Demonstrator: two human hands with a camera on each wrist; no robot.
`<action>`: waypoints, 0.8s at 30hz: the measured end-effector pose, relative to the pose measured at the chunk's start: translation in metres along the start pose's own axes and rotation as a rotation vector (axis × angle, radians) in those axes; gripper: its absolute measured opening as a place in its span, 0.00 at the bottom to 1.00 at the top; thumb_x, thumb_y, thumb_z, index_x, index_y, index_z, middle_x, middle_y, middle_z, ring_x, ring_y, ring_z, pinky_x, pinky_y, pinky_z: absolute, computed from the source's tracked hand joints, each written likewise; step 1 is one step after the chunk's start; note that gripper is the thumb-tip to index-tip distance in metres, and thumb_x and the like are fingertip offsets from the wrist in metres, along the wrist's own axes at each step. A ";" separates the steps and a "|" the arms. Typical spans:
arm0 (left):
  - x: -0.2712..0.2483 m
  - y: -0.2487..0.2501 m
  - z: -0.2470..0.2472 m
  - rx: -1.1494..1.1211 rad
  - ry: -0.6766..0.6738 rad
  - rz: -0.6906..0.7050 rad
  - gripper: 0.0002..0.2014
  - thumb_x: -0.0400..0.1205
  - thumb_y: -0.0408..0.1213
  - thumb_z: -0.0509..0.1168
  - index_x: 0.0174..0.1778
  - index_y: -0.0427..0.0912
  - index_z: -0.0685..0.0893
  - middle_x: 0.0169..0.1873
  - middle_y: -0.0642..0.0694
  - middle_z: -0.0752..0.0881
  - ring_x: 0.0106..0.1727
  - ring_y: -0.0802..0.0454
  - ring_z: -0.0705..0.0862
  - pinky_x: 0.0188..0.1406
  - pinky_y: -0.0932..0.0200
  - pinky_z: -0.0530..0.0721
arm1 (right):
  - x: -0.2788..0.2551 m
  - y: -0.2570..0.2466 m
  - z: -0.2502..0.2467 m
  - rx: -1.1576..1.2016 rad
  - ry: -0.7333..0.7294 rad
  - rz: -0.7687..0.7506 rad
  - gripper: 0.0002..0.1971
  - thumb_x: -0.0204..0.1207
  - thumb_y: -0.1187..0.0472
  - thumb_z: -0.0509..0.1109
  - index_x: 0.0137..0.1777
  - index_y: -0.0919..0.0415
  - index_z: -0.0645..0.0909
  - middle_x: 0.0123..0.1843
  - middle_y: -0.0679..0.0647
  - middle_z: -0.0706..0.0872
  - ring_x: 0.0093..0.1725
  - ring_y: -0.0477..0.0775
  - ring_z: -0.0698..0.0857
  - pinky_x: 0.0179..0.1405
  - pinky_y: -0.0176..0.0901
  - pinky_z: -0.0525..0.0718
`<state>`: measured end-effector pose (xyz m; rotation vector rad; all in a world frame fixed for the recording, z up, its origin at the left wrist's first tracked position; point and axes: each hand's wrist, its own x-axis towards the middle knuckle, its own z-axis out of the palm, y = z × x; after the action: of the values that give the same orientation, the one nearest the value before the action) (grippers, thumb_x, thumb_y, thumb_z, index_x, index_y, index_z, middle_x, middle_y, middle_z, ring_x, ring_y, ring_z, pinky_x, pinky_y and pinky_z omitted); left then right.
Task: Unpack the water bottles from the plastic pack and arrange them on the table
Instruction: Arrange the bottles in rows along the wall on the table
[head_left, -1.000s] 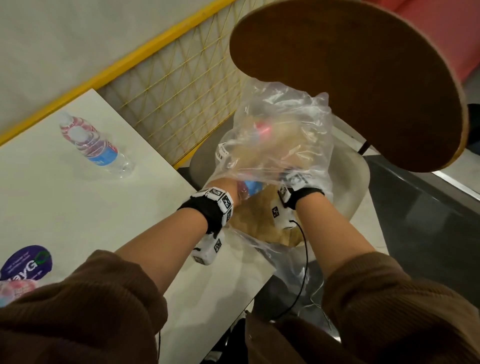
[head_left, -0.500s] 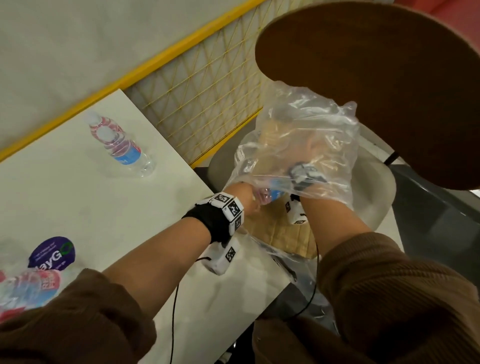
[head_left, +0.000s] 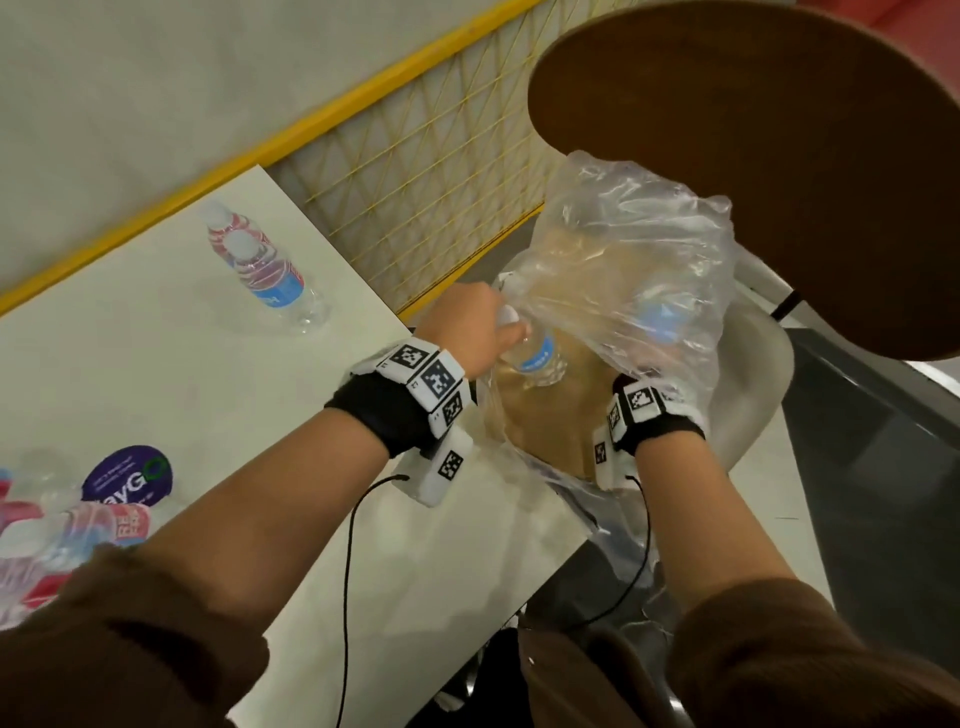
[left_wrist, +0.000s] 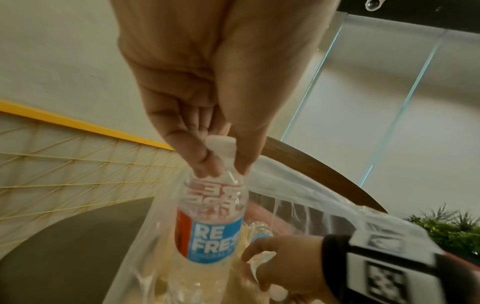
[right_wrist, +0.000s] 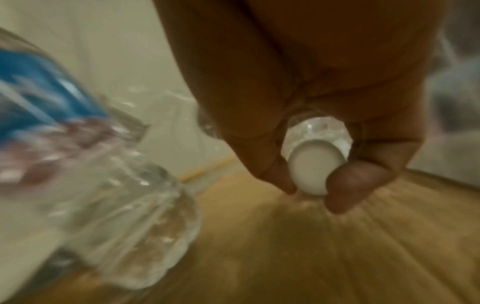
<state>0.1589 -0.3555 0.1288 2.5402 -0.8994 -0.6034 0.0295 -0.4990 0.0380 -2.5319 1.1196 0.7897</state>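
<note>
The clear plastic pack (head_left: 639, 260) lies on a chair seat right of the white table (head_left: 156, 395). My left hand (head_left: 480, 332) pinches the white cap (left_wrist: 222, 147) of a blue-and-red-labelled water bottle (left_wrist: 210, 224) and holds it upright at the pack's mouth. My right hand (right_wrist: 311, 185) is inside the pack, hidden by the plastic in the head view. It grips a second bottle (right_wrist: 318, 142) by its neck and white cap. Two bottles (head_left: 260, 265) stand at the table's far side. Several more bottles (head_left: 47, 540) lie at the near left.
A wooden chair seat (head_left: 550, 431) carries the pack, and its round brown backrest (head_left: 753, 156) rises behind. A yellow wire fence (head_left: 415, 171) runs along the table's far edge. A purple sticker (head_left: 130, 475) is on the table.
My left hand has drawn its bottle up and left, out of the pack's mouth toward the table edge. The right hand stays inside the pack.
</note>
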 end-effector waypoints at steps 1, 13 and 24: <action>-0.002 0.002 0.001 -0.015 0.030 0.024 0.17 0.79 0.49 0.66 0.35 0.38 0.76 0.35 0.40 0.80 0.38 0.43 0.78 0.35 0.56 0.72 | -0.005 -0.001 0.003 0.024 0.037 -0.035 0.35 0.79 0.52 0.62 0.83 0.55 0.52 0.84 0.59 0.54 0.81 0.62 0.60 0.80 0.56 0.62; -0.073 -0.034 -0.055 -0.234 0.238 -0.007 0.11 0.70 0.46 0.74 0.42 0.43 0.89 0.30 0.47 0.83 0.34 0.51 0.80 0.32 0.62 0.76 | -0.098 -0.045 -0.028 0.319 0.370 -0.168 0.15 0.73 0.59 0.66 0.58 0.55 0.85 0.52 0.60 0.88 0.50 0.61 0.86 0.52 0.46 0.83; -0.164 -0.148 -0.102 0.363 0.059 -0.286 0.15 0.73 0.51 0.70 0.46 0.44 0.87 0.38 0.47 0.84 0.41 0.44 0.81 0.37 0.58 0.73 | -0.241 -0.175 -0.007 0.124 0.190 -0.789 0.08 0.71 0.59 0.68 0.44 0.57 0.88 0.45 0.55 0.90 0.46 0.57 0.84 0.41 0.37 0.73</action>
<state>0.1684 -0.1194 0.1867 3.0290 -0.6787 -0.4758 0.0286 -0.2405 0.1859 -2.6378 0.1302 0.2602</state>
